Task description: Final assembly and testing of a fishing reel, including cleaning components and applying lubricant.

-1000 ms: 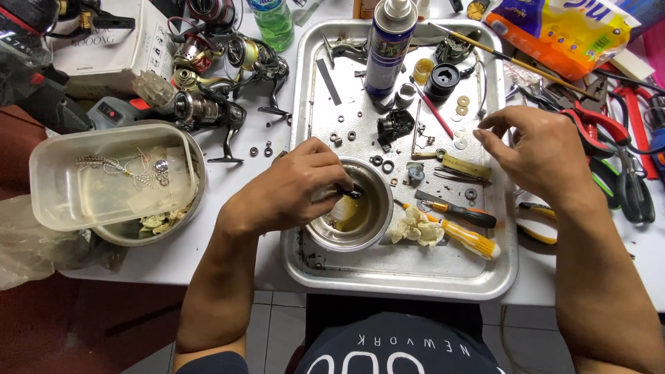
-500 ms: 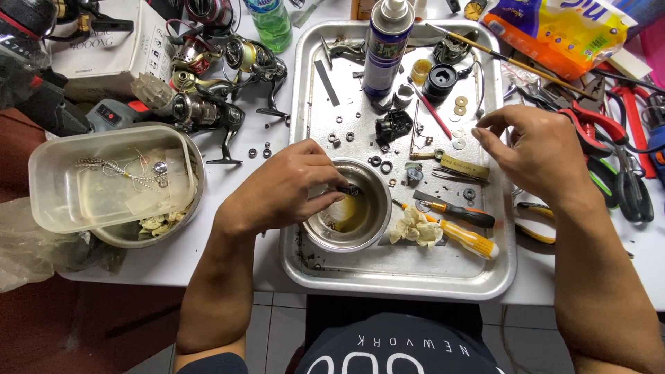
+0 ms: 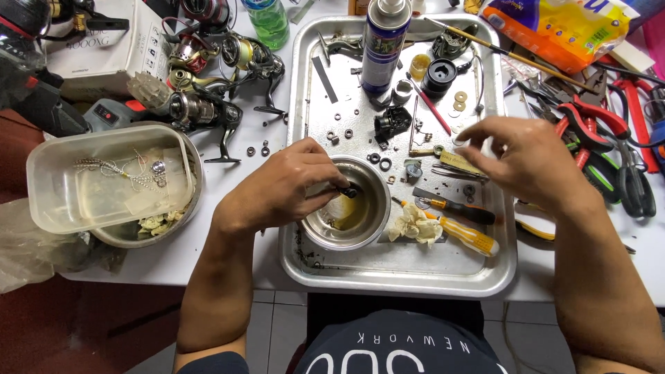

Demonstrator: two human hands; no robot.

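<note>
My left hand (image 3: 280,190) reaches over the small round steel bowl (image 3: 370,225), which sits in the near half of the big dented metal tray (image 3: 402,273) on the white counter (image 3: 228,260). Its fingers (image 3: 331,185) are pinched shut on a tiny dark round part (image 3: 351,192), held just above the yellowish oily liquid (image 3: 350,218) pooled in the bowl. I judge the part light and stiff, but slick with oil, so the grip wants to be by fingertips on its rim, firm and close over the bowl in case it slips. My right hand (image 3: 523,159) hovers over the loose washers and screws at the tray's right side, fingers curled together; whether they hold anything I cannot tell. A crumpled oily rag (image 3: 415,225) lies just beside the bowl, next to a yellow-handled screwdriver (image 3: 464,235)
</note>
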